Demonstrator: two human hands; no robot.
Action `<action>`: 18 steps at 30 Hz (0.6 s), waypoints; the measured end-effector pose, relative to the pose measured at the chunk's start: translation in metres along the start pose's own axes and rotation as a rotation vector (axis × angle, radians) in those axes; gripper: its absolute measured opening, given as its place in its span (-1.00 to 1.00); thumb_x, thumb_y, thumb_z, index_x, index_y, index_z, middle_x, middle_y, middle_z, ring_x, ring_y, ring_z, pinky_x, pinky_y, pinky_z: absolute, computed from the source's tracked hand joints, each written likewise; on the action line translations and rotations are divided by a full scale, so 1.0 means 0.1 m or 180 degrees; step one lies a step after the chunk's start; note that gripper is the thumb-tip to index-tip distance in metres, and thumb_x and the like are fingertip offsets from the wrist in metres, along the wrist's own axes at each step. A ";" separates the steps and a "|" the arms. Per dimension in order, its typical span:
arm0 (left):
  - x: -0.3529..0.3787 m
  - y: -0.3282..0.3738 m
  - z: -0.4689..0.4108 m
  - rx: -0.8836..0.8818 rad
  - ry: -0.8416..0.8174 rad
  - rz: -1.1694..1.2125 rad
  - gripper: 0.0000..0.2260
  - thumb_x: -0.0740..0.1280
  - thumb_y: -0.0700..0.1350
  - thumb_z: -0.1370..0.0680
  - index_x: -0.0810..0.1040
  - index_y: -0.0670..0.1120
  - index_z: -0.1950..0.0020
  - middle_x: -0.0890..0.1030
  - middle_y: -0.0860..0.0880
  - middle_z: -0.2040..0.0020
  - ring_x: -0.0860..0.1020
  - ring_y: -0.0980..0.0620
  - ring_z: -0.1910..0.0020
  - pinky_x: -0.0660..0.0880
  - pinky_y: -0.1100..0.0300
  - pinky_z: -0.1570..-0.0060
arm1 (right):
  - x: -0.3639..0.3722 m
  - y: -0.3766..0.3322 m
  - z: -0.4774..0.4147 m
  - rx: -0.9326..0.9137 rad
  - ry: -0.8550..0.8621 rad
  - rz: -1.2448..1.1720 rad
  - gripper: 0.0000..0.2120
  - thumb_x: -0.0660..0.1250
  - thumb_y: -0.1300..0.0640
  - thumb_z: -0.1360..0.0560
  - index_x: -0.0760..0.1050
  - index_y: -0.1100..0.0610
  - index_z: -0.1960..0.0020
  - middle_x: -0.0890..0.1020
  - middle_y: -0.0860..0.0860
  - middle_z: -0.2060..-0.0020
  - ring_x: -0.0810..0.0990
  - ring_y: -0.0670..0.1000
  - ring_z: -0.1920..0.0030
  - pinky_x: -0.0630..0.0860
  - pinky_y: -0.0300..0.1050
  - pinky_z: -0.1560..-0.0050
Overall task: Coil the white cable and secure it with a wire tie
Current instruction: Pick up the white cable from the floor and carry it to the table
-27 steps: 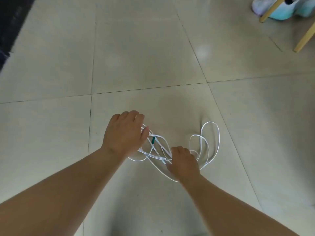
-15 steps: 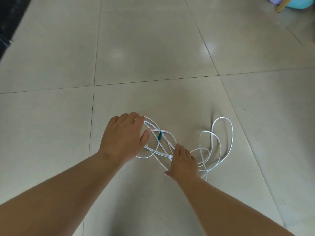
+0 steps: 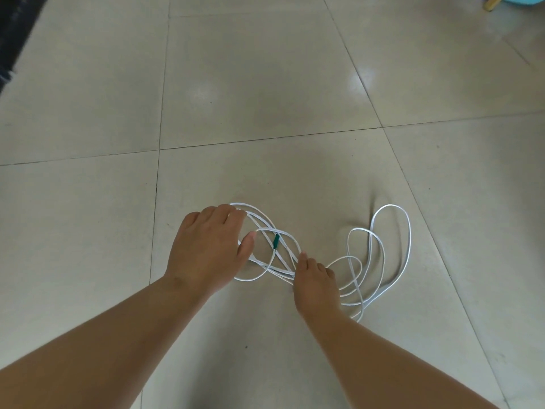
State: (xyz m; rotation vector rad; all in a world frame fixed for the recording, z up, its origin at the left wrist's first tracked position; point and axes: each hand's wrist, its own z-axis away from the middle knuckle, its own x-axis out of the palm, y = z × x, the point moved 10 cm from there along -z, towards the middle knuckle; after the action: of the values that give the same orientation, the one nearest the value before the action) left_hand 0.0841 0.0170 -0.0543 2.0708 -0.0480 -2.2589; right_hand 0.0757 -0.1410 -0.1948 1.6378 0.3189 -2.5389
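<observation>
Tiled floor (image 3: 265,84); hands (image 3: 206,249) (image 3: 315,287) hide white cable's (image 3: 390,206) gripped strands.

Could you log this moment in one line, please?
left hand: holds loops | right hand: holds strands | white cable: loose on floor

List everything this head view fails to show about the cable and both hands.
Head view throughout.
Left hand: fingertips curl out of sight under its own back, so its grip on the white cable is unconfirmed.
Right hand: covers the strands beneath it; pinch or press, unclear.
Cable ends: none visible, perhaps under the hands.
Green piece on the strands: too small to identify.
Turquoise object, top right: cut off by the frame edge.
</observation>
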 end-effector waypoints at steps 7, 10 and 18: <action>0.02 0.02 -0.01 -0.0056 -0.0075 0.0059 -0.64 0.10 0.09 -0.54 0.48 -0.05 -0.21 0.56 -0.01 -0.17 0.52 -0.04 -0.13 0.38 0.06 -0.13 | 0.15 0.05 -0.02 0.0156 -0.0400 0.0055 -0.75 0.13 0.32 -0.50 0.43 0.21 -0.15 0.58 0.11 -0.10 0.51 0.13 -0.17 0.34 -0.05 -0.22; 0.01 0.03 -0.01 -0.0073 -0.0042 0.0068 -0.62 0.10 0.09 -0.54 0.49 -0.07 -0.21 0.57 -0.03 -0.16 0.53 -0.05 -0.12 0.39 0.04 -0.12 | 0.19 0.09 -0.04 0.0261 -0.0522 -0.0039 -0.75 0.15 0.31 -0.50 0.50 0.20 -0.11 0.58 0.10 -0.09 0.53 0.12 -0.16 0.38 -0.06 -0.19; -0.05 0.01 0.02 -0.0130 0.0076 0.0139 -0.69 0.22 0.04 -0.53 0.52 -0.08 -0.18 0.60 -0.04 -0.11 0.56 -0.08 -0.07 0.41 0.02 -0.08 | 0.20 0.12 0.02 0.0303 -0.0488 -0.0008 -0.78 0.14 0.28 -0.52 0.43 0.20 -0.14 0.57 0.10 -0.10 0.53 0.12 -0.16 0.38 -0.08 -0.19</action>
State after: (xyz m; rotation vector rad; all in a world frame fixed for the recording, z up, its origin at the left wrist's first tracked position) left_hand 0.0829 0.0165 -0.0487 2.0555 -0.0448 -2.1914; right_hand 0.0676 -0.1528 -0.2137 1.4609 0.1891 -2.7002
